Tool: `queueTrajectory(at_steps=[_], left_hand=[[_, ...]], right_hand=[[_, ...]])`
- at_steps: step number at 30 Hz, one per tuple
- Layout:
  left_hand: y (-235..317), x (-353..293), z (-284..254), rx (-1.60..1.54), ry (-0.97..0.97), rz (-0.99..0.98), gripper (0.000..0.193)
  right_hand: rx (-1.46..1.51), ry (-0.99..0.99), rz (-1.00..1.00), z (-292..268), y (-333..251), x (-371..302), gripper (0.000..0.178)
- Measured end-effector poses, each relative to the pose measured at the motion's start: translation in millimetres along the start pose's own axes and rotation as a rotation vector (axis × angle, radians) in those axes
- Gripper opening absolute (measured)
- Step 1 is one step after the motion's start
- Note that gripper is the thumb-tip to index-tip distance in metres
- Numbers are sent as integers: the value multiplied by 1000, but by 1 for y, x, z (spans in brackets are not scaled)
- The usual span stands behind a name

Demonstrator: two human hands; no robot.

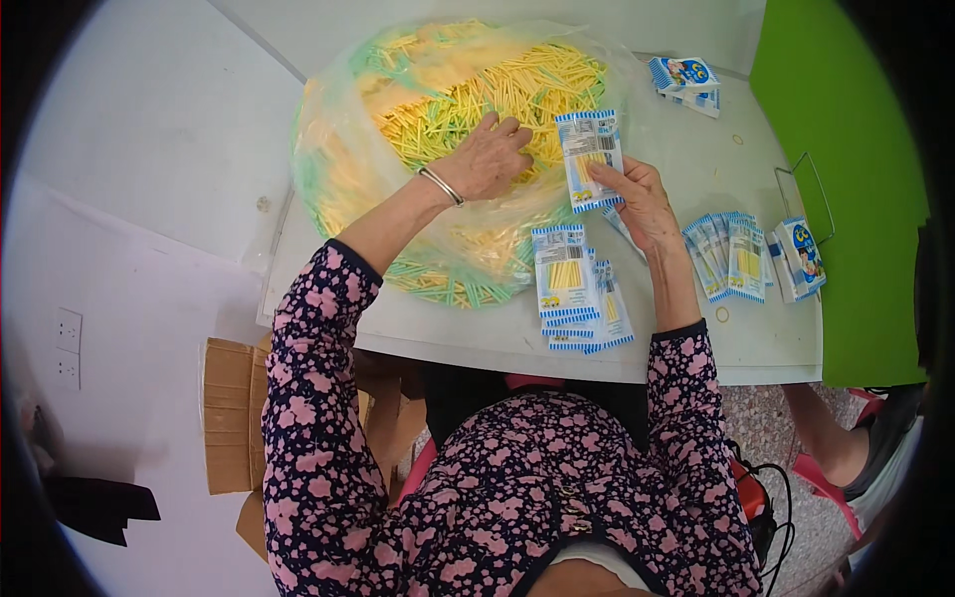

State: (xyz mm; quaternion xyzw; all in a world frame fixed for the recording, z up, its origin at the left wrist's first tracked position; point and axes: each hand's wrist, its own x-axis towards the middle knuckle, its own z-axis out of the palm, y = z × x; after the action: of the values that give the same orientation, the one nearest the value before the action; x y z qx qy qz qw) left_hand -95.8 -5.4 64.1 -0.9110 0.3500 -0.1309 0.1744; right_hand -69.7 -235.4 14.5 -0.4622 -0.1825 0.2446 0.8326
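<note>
My left hand (487, 161), with a bangle at the wrist, reaches into a large clear plastic bag (343, 204) full of short thin yellow and green sticks (527, 90). Its fingers curl down onto the sticks, and the fingertips are hidden. To its right, my right hand (642, 194) grips a blue-and-white packet (589, 139) by its lower right part, thumb on the front. Yellow sticks show through the packet's window. Just below lies a pile of similar packets (565, 269) on the table, overlapping one another. Another packet lies partly hidden beneath my right hand.
A fanned row of packets (731, 249) lies at the right, beside a small upright box (799, 261) and a wire stand (811, 194). More packets (686, 80) lie at the far right. Rubber bands (722, 314) dot the white table (448, 343). A green panel (846, 169) borders the right side.
</note>
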Motion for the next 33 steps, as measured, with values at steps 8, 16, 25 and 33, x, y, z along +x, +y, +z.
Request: queueTrajectory(at_steps=[8, 16, 25, 33], left_hand=[[-6, -2, 0, 21, 98, 187, 6], [-20, -21, -27, 75, 5, -33, 13], [-33, -33, -23, -1113, 203, -712, 21], [-11, -8, -61, -1400, 387, -716, 21]], right_hand=[[-37, 16, 22, -5, 0, -1, 24], [-75, 12, 42, -3, 3, -1, 25], [-142, 7, 12, 0, 8, -1, 26], [-233, -47, 120, 0, 3, -5, 25]])
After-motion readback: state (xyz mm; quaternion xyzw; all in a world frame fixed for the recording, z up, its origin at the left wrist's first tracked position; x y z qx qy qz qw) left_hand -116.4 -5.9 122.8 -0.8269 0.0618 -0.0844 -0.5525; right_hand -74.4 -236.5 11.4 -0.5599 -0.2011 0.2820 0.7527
